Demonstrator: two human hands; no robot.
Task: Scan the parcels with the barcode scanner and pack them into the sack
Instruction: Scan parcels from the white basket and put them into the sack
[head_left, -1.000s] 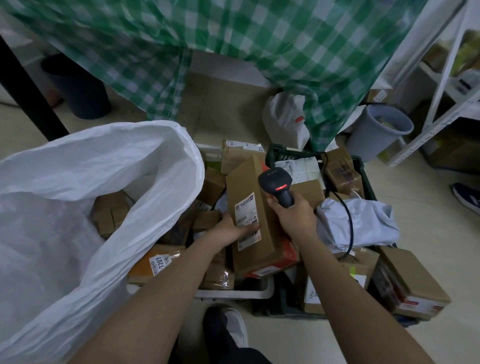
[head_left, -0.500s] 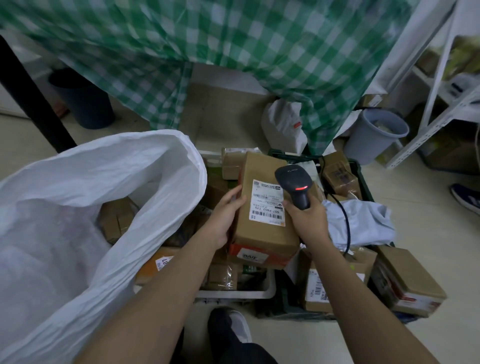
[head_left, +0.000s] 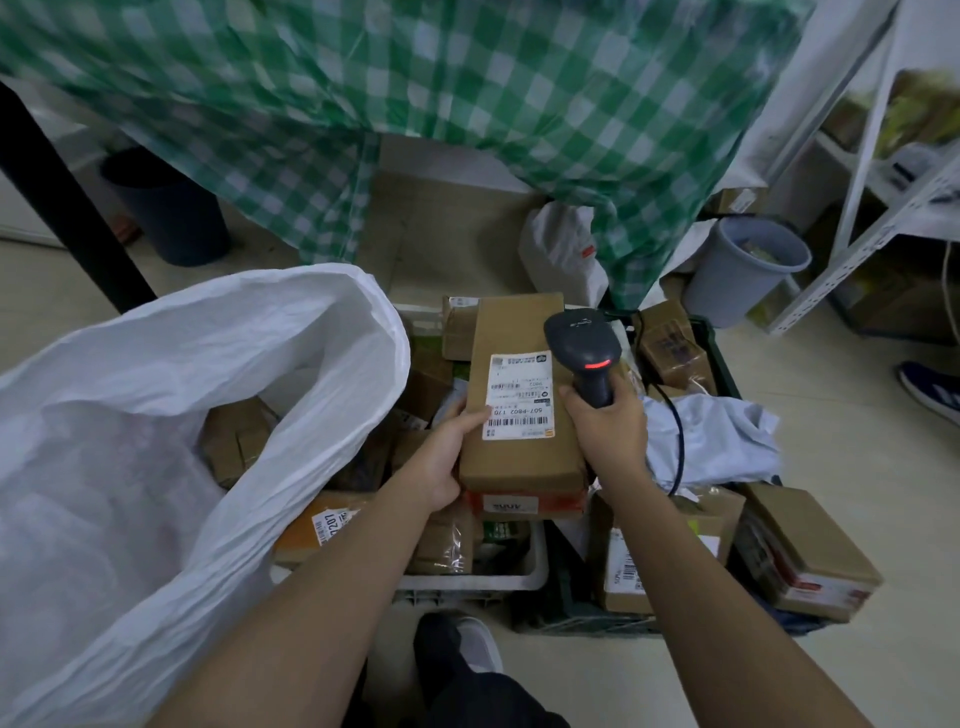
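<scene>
Left hand (head_left: 444, 457) grips long parcel (head_left: 519, 415) edge, label up — right hand (head_left: 608, 431) clasps scanner (head_left: 584, 353) handle above it.

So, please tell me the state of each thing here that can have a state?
Sack: mouth open, boxes inside.
Long box: label facing up, gripped by left hand.
Barcode scanner: red light on, gripped by right hand.
Grey bin: uncovered.
Dark bin: upright.
</scene>
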